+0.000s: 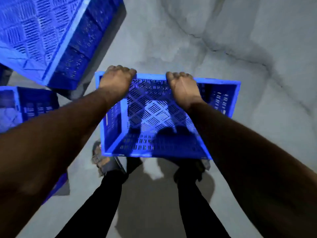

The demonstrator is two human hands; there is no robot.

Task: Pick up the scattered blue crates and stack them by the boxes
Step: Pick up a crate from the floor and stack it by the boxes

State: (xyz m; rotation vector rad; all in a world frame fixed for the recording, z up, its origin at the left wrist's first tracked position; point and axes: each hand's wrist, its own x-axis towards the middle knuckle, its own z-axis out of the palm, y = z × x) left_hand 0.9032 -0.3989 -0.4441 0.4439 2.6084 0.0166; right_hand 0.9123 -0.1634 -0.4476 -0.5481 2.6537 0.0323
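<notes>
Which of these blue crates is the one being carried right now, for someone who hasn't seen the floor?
Start from the grey concrete floor and the person's two feet. Directly above the feet is the carried crate, open side up. Unlike the tilted crate and the low crate at left, its far rim is gripped by the left hand and the right hand.

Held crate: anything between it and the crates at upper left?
Nothing visible. Both hands, left and right, grip the held crate's far rim; only bare floor separates it from the upper-left crates.
</notes>
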